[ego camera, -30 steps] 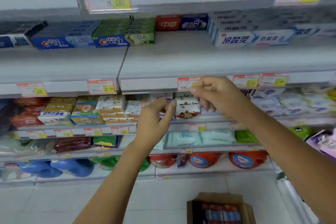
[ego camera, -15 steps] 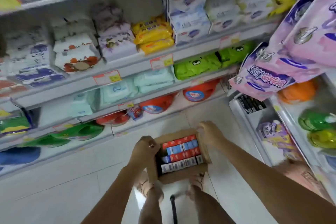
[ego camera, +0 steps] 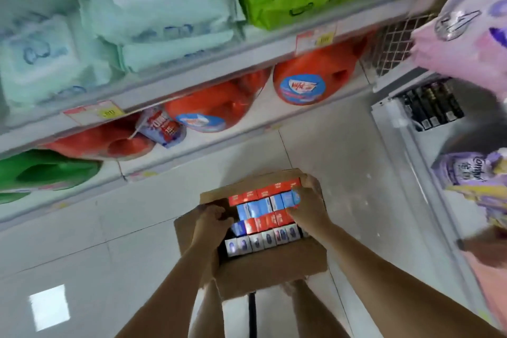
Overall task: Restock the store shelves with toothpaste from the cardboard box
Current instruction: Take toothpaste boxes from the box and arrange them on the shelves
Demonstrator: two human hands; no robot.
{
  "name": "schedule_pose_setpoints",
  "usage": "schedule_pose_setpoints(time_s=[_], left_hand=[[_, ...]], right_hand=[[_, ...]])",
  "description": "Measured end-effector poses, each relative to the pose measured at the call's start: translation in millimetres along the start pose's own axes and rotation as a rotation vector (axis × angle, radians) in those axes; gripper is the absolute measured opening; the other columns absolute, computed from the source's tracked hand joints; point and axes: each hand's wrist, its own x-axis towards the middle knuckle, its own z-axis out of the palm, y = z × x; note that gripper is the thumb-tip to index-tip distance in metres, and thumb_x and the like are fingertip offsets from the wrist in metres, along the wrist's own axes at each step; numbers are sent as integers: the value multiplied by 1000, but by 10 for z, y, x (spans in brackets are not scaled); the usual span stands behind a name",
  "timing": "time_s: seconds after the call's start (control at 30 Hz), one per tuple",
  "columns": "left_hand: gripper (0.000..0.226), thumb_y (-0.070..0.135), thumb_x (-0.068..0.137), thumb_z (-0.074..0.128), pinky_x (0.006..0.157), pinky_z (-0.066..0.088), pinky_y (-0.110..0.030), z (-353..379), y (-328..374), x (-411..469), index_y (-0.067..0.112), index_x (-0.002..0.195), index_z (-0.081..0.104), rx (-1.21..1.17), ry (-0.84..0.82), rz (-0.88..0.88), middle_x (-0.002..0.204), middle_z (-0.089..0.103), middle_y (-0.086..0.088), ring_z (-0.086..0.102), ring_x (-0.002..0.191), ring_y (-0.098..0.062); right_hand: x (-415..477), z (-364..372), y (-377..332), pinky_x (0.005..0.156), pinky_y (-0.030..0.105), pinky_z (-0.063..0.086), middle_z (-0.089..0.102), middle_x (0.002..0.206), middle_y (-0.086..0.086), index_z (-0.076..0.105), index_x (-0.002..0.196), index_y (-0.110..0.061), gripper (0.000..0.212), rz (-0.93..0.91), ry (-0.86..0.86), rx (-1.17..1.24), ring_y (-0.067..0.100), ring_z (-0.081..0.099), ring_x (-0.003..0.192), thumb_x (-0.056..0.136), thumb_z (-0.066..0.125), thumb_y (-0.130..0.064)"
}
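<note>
- At the upper left of the frame, a shelf (ego camera: 205,71) carries pale green packs (ego camera: 153,8). Below it sit a green tub (ego camera: 46,173) and red tubs (ego camera: 208,107). No toothpaste shelf is in view.
- At lower centre, the left hand (ego camera: 211,223) reaches into the left end of the cardboard box (ego camera: 274,266) with its fingers curled down among the cartons. The blur hides whether it has hold of one.
- The box stands on the floor (ego camera: 123,228) and looks nearly full. The toothpaste cartons (ego camera: 263,223) are packed upright in red, blue, red and white rows.
- The right hand (ego camera: 311,208) is at the right end of the rows, its fingers and thumb curled round the last blue cartons (ego camera: 258,207).
- This appears to be the picking step: no carton is clear of the box, and almost all the stock is still to be shelved.
</note>
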Motion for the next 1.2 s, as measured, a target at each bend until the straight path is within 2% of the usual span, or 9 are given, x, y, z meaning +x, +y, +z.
schedule_pose_setpoints(time_s=[0.13, 0.3, 0.43, 0.57, 0.67, 0.87, 1.0, 1.13, 1.2], left_hand=[[41, 15, 88, 60, 91, 46, -28, 291, -237, 593, 13, 128, 56, 202, 20, 100, 122, 63, -8, 60, 109, -25], [49, 12, 94, 50, 100, 36, -29, 550, -436, 997, 17, 141, 41, 517, 35, 258, 139, 49, -9, 47, 124, -26], [61, 6, 94, 48, 109, 26, -26, 617, -595, 1150, 20, 149, 26, 628, 60, 309, 152, 29, -4, 30, 137, -22], [63, 16, 92, 51, 106, 34, -28, 698, -712, 1228, 22, 148, 24, 817, 103, 359, 155, 20, -2, 24, 137, -24], [63, 11, 90, 51, 98, 42, -28, 807, -680, 1224, 15, 147, 24, 760, 180, 305, 153, 18, -7, 30, 133, -26], [54, 1, 89, 49, 86, 47, -29, 865, -685, 1230, 15, 140, 38, 520, 304, 285, 144, 33, -7, 39, 123, -24], [38, -4, 99, 36, 75, 41, -5, 786, -643, 1212, -2, 135, 46, 384, 406, 305, 132, 46, -13, 45, 115, -22], [22, 18, 102, 42, 70, 46, -14, 764, -627, 1182, 10, 119, 54, 224, 538, 260, 104, 61, 0, 60, 104, -19], [23, 16, 104, 33, 72, 40, -9, 689, -635, 1137, 10, 116, 52, 366, 478, 328, 102, 60, 1, 60, 102, -17]], right_hand=[[450, 488, 50, 102, 21, 27, 49, 139, 9, 43, 139, -11, 51, -41, -142, -27, 23, 43, 129, 90, 57, -8], [695, 1038, -72, 88, 18, 32, 54, 128, 15, 43, 139, -4, 52, -37, -221, 138, 30, 48, 122, 88, 46, 7], [667, 1336, -153, 86, 15, 30, 54, 122, 10, 40, 140, -6, 57, 13, -156, 274, 27, 49, 119, 86, 42, 12], [716, 1413, -177, 84, 17, 34, 55, 124, 17, 46, 131, -1, 46, 38, -106, 283, 28, 51, 116, 86, 47, 10], [817, 1414, -159, 93, 28, 40, 51, 128, 19, 47, 130, -1, 46, 50, -133, 204, 32, 48, 120, 85, 52, 6], [977, 1403, -149, 70, 22, 34, 65, 106, 19, 61, 105, 2, 20, 0, -84, 42, 34, 60, 100, 86, 54, -3], [951, 1488, -149, 69, 21, 34, 64, 105, 16, 61, 103, 1, 17, -4, -77, -6, 30, 61, 100, 88, 55, -4], [898, 1593, -197, 67, 22, 36, 66, 101, 16, 62, 98, 0, 14, 38, -2, -4, 30, 63, 95, 88, 53, -4], [880, 1627, -249, 68, 23, 38, 66, 104, 17, 63, 100, 0, 16, 74, -15, -10, 31, 63, 96, 89, 56, -9]])
